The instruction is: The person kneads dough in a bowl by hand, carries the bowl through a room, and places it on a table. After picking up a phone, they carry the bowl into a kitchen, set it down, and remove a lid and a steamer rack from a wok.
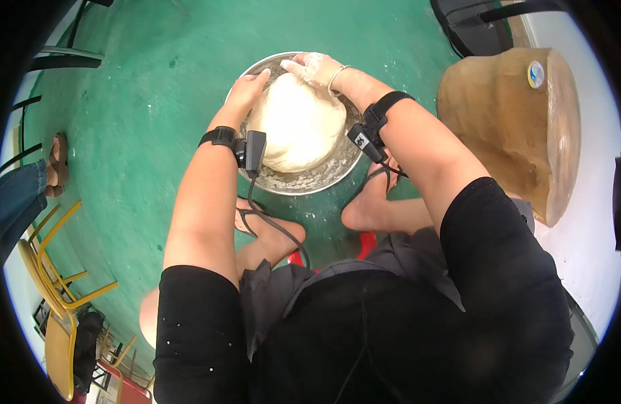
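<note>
A large, smooth, pale ball of dough (pixel 302 128) fills most of a round metal bowl (pixel 304 183) on the floor, between my feet and beyond them. My left hand (pixel 246 93) curves around the dough's far left side, thumb up, with the other fingers partly hidden. At the far side, my right hand (pixel 316 69), dusted with flour and wearing a bracelet, grips the dough's edge with its thumb pointing left. Some finger ends are tucked out of sight between dough and bowl wall. Streaks of flour or dough cling to the bowl's inside.
A brown wooden stump-like piece (pixel 499 114) stands at right by a white wall (pixel 566 259). Yellow-framed chairs (pixel 54 269) are at left, near another person's sandalled foot (pixel 56 165). A dark chair base (pixel 472 27) is at far right. Red seat legs (pixel 368 244) show beneath me on the green floor.
</note>
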Demonstrator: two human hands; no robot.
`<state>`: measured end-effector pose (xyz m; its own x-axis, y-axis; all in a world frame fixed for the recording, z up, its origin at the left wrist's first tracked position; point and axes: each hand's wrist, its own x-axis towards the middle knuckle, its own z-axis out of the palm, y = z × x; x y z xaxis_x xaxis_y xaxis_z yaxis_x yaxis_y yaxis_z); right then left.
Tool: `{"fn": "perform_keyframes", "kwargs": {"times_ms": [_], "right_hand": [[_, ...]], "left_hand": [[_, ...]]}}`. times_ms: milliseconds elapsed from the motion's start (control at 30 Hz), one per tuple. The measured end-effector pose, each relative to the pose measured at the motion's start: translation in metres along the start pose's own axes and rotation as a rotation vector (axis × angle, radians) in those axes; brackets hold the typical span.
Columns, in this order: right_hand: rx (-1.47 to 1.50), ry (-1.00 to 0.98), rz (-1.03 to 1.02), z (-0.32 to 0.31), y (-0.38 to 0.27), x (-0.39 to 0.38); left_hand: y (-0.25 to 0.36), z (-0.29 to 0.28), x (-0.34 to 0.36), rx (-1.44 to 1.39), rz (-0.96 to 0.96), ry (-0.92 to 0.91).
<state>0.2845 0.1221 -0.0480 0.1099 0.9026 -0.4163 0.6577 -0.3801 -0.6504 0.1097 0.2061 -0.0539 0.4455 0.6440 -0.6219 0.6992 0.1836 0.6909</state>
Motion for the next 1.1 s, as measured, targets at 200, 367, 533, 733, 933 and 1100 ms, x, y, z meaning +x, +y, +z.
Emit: {"fn": "perform_keyframes", "kwargs": {"times_ms": [200,367,533,733,933,1100], "right_hand": [[0.012,0.082,-0.09,-0.02,-0.019,0.041],[0.307,0.503,0.275,0.015,0.031,0.032],[0.966,0.486,0.597,0.029,0.026,0.028],[1.528,0.079,0.474,0.002,0.039,0.009],[0.454,-0.011,0.113,0.0,-0.042,-0.06],[0.193,0.272,-0.004,0.048,-0.053,-0.122]], "left_hand": [[0.007,-0.031,0.038,-0.014,0.099,0.033],[0.022,-0.025,0.067,0.008,0.154,-0.085],[0.013,-0.005,0.08,-0.041,0.012,0.064],[0.013,0.013,0.005,-0.231,0.195,0.126],[-0.005,0.031,-0.106,0.307,0.866,0.363],[-0.021,0.049,-0.145,0.137,0.85,0.27]]}}
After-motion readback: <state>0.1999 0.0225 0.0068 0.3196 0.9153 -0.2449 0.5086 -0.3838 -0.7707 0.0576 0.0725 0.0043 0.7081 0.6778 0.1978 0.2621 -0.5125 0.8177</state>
